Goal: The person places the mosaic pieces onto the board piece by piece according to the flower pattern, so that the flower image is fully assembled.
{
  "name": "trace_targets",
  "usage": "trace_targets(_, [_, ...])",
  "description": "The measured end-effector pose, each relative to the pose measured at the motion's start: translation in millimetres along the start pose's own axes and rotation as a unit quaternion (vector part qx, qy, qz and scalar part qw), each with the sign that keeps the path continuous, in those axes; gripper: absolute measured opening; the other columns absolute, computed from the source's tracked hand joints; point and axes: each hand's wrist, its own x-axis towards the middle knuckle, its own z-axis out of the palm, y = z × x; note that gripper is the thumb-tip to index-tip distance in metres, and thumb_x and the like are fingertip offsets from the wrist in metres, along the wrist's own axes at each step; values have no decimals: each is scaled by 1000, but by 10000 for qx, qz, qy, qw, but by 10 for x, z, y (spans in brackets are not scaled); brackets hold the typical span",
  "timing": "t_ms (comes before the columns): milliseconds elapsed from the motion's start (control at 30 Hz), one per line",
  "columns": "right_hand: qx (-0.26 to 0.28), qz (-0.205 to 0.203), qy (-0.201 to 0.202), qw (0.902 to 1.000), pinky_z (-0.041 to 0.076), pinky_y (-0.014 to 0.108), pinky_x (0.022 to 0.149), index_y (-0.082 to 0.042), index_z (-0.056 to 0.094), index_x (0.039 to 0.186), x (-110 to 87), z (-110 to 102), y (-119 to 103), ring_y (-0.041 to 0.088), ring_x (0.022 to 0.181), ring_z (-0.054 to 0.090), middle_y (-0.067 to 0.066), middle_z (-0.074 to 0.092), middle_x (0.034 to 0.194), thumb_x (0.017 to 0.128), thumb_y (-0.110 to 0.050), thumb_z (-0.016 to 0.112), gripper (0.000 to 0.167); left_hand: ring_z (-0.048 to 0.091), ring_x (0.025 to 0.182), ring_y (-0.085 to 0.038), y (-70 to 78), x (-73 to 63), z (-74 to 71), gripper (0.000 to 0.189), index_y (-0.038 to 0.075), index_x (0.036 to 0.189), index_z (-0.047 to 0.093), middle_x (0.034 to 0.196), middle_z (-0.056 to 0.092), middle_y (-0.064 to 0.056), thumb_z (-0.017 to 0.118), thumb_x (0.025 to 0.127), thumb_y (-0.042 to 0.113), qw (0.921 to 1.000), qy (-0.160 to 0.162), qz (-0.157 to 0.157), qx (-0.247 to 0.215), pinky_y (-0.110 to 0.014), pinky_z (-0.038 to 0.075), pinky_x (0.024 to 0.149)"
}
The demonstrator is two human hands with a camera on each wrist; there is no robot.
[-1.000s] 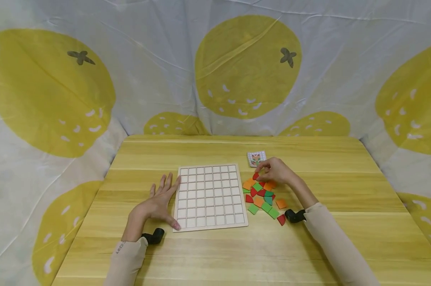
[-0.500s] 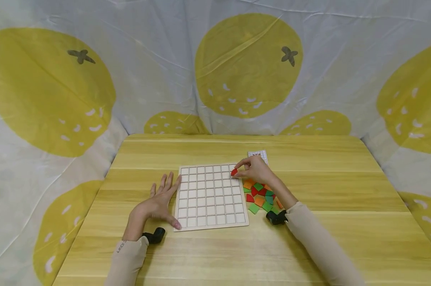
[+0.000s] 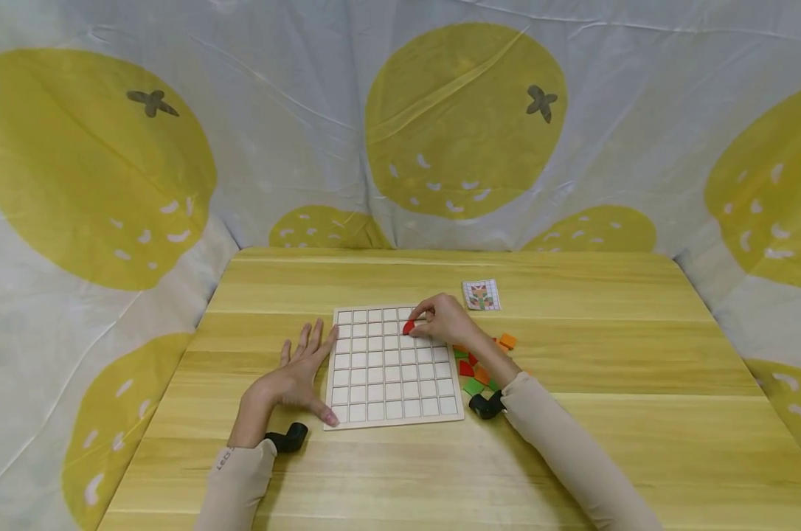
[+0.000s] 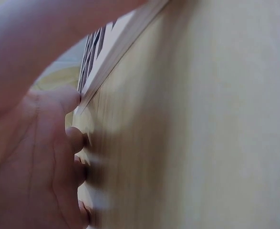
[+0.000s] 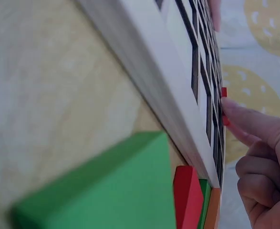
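A square wooden grid board [image 3: 375, 372] lies on the table, its cells bare in the part that shows. My left hand [image 3: 296, 377] is spread at the board's left side, thumb at the near corner and index finger on the left edge. Between thumb and index finger, my right hand [image 3: 442, 318] pinches a red quarter-circle tile [image 3: 408, 327] over the upper right cells of the board. In the right wrist view, the red tile [image 5: 224, 92] shows past the thumb, close over the grid.
Several loose tiles lie right of the board, among them an orange tile [image 3: 507, 341] and a green tile [image 5: 106, 191]; my right forearm hides part of the pile. Behind them lies a small pattern card [image 3: 482, 295]. A lemon-print cloth [image 3: 467, 118] hangs behind the wooden table [image 3: 606, 354].
My right hand has carried the red quarter-circle tile left from the pile to above the board, uncovering the pattern card. My left hand has stayed in place.
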Motion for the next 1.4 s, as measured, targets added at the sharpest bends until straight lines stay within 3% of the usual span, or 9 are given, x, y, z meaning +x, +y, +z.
trace_targets(400, [457, 86, -36, 9989, 28, 25, 58, -13, 83, 103, 20, -3, 61, 12, 54, 27, -4, 36, 54, 87, -17, 84, 16, -24, 156, -49, 0, 0, 8, 159, 9, 166, -5, 168, -24, -28, 100, 53, 49, 10000, -14, -13, 21, -75, -15, 119])
trace_targets(1033, [107, 182, 58, 9998, 34, 24, 56, -12, 81, 99, 15, 29, 15, 10, 52, 34, -4, 45, 53, 84, -19, 87, 17, -23, 156, -50, 35, 17, 1, 159, 11, 167, -4, 169, -22, -28, 99, 52, 50, 9999, -40, -16, 109, -76, -15, 119])
trace_targets(1200, [221, 101, -77, 9997, 31, 23, 53, -11, 81, 107, -54, -116, 63, 10, 51, 32, -5, 41, 53, 88, -18, 83, 20, -23, 156, -50, 65, 54, -16, 158, 12, 167, -2, 169, -21, -29, 100, 52, 48, 9998, -65, -96, 139, -78, -17, 116])
trace_targets(1400, [169, 80, 99, 9998, 31, 24, 52, -8, 80, 114, -325, -510, 270, 12, 51, 31, -4, 38, 56, 94, -17, 77, 23, -23, 155, -50, 28, 72, -37, 159, 14, 167, -2, 168, -22, -29, 99, 51, 50, 9996, -50, -144, 253, -79, -17, 115])
